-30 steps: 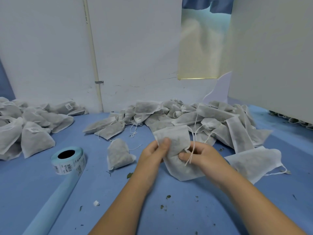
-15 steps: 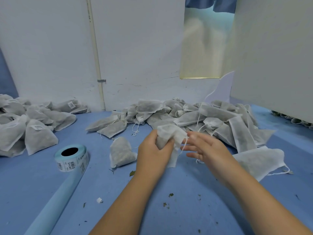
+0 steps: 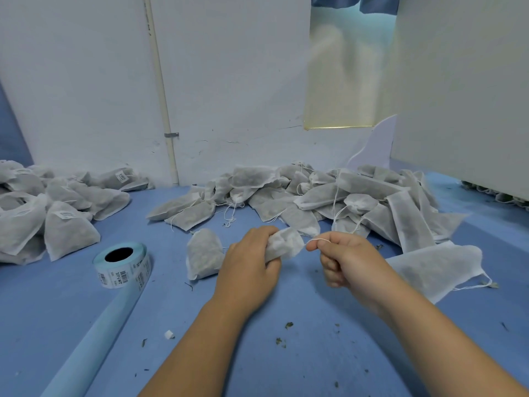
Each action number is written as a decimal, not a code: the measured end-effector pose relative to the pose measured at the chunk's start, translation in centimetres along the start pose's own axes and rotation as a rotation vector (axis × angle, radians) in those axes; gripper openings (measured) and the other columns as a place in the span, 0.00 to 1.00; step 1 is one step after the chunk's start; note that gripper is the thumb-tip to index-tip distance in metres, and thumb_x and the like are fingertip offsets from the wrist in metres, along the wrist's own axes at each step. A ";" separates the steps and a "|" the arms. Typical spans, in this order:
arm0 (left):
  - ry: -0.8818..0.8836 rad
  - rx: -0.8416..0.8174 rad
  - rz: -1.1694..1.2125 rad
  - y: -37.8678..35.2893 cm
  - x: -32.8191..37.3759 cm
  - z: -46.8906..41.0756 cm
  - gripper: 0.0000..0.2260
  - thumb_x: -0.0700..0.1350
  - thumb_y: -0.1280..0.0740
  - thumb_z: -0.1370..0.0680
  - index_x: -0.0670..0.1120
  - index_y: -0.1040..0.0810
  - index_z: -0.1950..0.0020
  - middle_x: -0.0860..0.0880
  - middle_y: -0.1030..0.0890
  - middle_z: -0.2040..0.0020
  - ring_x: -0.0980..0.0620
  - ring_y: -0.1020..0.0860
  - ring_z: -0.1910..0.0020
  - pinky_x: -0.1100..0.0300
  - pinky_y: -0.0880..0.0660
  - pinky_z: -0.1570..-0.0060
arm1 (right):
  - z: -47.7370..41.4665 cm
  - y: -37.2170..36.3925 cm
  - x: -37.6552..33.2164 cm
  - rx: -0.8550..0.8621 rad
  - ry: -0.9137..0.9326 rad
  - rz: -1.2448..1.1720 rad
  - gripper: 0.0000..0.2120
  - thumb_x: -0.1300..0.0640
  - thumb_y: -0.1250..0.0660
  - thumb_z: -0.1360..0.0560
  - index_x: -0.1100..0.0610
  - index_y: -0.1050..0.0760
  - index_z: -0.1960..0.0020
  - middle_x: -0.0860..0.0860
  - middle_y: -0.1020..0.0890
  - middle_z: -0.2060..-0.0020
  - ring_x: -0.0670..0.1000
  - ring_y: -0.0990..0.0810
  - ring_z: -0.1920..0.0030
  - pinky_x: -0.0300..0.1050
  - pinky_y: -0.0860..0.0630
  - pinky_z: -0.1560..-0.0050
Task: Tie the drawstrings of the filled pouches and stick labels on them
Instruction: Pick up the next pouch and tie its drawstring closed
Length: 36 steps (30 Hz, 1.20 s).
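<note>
Just above the blue desk (image 3: 286,353), my left hand (image 3: 252,262) is bunched round a small white fabric pouch (image 3: 286,245), and my right hand (image 3: 346,259) pinches its thin white drawstring (image 3: 312,240) taut right beside it. The heap of untied white pouches (image 3: 329,193) sits behind, and a pale blue label roll (image 3: 123,265) stands off to the left near the labelled pile (image 3: 57,213).

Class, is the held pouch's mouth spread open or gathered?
Gathered: the left hand bunches the pouch; the right hand holds its drawstring taut.
</note>
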<state>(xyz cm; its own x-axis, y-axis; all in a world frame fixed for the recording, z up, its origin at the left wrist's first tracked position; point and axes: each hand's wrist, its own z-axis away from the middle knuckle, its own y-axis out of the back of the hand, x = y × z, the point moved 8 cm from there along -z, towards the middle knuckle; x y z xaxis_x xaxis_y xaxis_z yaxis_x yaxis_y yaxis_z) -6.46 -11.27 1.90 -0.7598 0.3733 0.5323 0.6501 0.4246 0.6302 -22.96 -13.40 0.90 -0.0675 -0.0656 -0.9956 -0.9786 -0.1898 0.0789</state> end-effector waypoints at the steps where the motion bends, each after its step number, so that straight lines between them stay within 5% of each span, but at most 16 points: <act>1: 0.000 -0.043 0.008 -0.5 -0.1 0.2 0.16 0.41 0.36 0.24 0.53 0.27 0.37 0.55 0.23 0.43 0.49 0.24 0.46 0.50 0.28 0.45 | 0.0 -0.1 0.2 -0.005 -0.027 -0.004 0.12 0.64 0.43 0.20 0.60 0.22 0.57 0.48 0.36 0.77 0.47 0.43 0.78 0.38 0.42 0.75; 6: 0.023 -0.167 0.046 -1.7 -0.4 0.6 0.18 0.43 0.39 0.26 0.56 0.30 0.38 0.57 0.23 0.49 0.50 0.24 0.49 0.53 0.28 0.50 | 0.5 -0.4 0.2 -0.023 -0.093 -0.016 0.10 0.62 0.40 0.25 0.57 0.28 0.64 0.48 0.40 0.77 0.48 0.47 0.76 0.37 0.48 0.76; 12: 0.068 -0.270 0.030 -2.8 -1.0 0.9 0.20 0.50 0.41 0.29 0.58 0.32 0.38 0.59 0.25 0.53 0.49 0.25 0.51 0.55 0.31 0.55 | 0.6 -0.5 0.1 -0.006 -0.077 -0.033 0.25 0.51 0.33 0.25 0.50 0.39 0.78 0.47 0.41 0.77 0.48 0.46 0.77 0.38 0.45 0.77; 17: 0.073 -0.290 0.010 -3.1 -0.8 1.0 0.19 0.55 0.37 0.34 0.61 0.32 0.43 0.61 0.24 0.56 0.57 0.24 0.54 0.65 0.36 0.60 | 0.8 -0.3 -0.2 0.046 0.006 -0.059 0.26 0.54 0.29 0.26 0.50 0.41 0.75 0.48 0.40 0.78 0.47 0.43 0.79 0.38 0.43 0.78; 27: 0.133 -0.301 0.083 -3.5 -1.6 0.9 0.13 0.55 0.36 0.34 0.66 0.35 0.53 0.61 0.25 0.58 0.55 0.24 0.53 0.59 0.32 0.57 | 1.6 -1.3 -2.3 -0.053 0.100 -0.386 0.25 0.66 0.34 0.26 0.50 0.44 0.73 0.47 0.44 0.78 0.47 0.48 0.79 0.35 0.47 0.77; 32: 0.167 -0.291 0.046 -3.6 -2.1 0.7 0.17 0.58 0.35 0.34 0.68 0.35 0.47 0.63 0.23 0.53 0.59 0.24 0.51 0.57 0.25 0.52 | 2.4 -0.7 -4.2 -0.092 0.161 -0.605 0.24 0.68 0.37 0.30 0.50 0.45 0.75 0.46 0.45 0.80 0.46 0.51 0.80 0.36 0.50 0.77; 36: 0.118 -0.285 0.018 -3.8 -1.0 0.6 0.16 0.58 0.31 0.28 0.64 0.32 0.44 0.63 0.25 0.57 0.62 0.25 0.58 0.67 0.31 0.61 | 3.7 -0.9 -6.4 -0.225 0.262 -0.708 0.23 0.66 0.38 0.32 0.49 0.50 0.72 0.47 0.50 0.78 0.48 0.53 0.79 0.36 0.51 0.75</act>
<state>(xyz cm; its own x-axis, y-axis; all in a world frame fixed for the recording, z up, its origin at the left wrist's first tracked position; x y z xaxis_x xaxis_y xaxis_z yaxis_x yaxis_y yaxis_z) -8.12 -12.75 -1.38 -0.7550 0.2728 0.5963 0.6473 0.1643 0.7443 -22.40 -9.21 7.00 0.6329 -0.0787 -0.7703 -0.7069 -0.4647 -0.5333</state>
